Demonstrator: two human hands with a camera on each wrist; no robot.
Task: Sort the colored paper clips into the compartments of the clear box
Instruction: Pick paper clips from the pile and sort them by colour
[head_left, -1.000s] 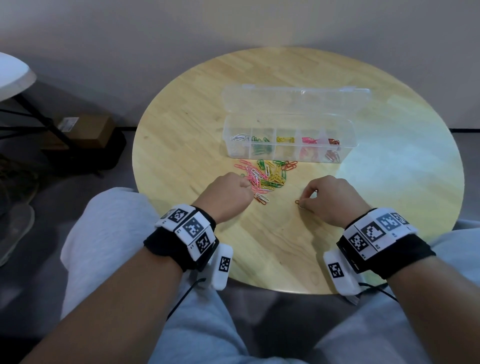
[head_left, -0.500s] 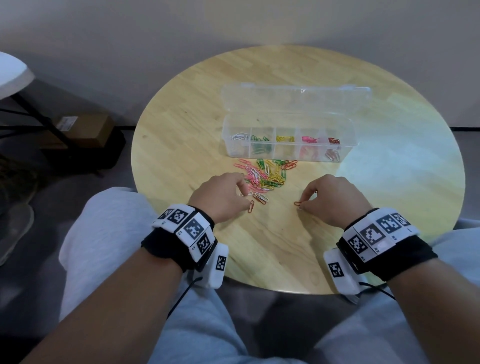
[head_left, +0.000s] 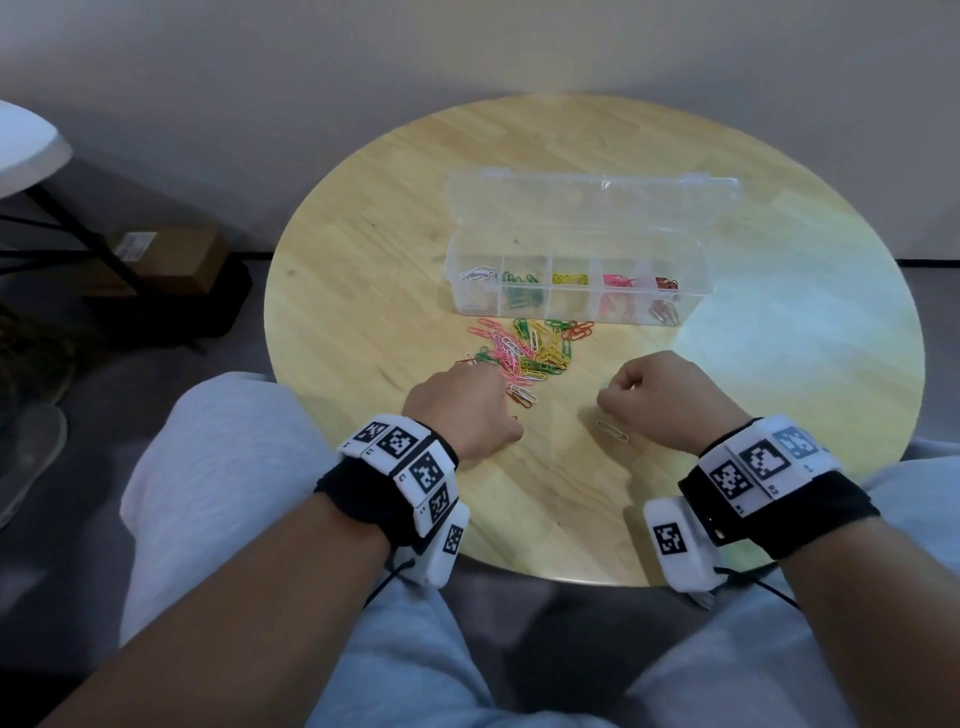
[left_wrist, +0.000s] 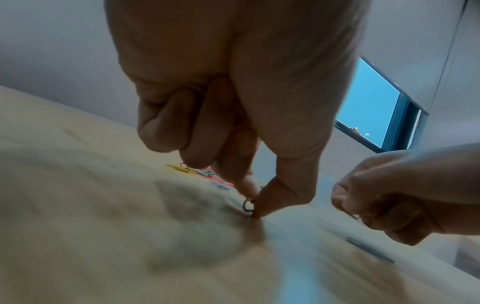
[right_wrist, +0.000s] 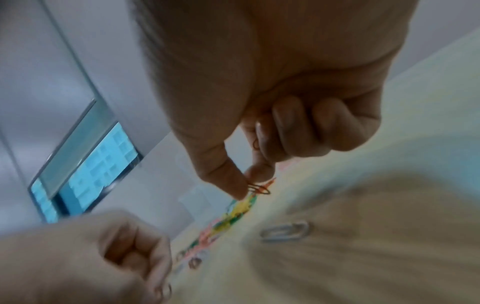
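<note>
Round wooden table (head_left: 779, 415), seated person's view. Clear box (head_left: 576, 301) near the middle, lid (head_left: 592, 200) thrown back; its five compartments already hold a few clips each: white, green, yellow, pink, red, left to right. Just in front of the box lies the unsorted pile (head_left: 524, 351), many colours mixed, so most of the sorting looks left to do. Left hand (head_left: 462, 410) at the pile's near edge, thumb and forefinger pinching a dark reddish clip (left_wrist: 248, 206) against the tabletop. Right hand (head_left: 665, 397) raised slightly off the wood, pinching a red clip (right_wrist: 261, 188) (a second clip may be tucked in the curled fingers; cannot tell). One white clip (head_left: 613, 430) lies apart, just beside the right hand.
</note>
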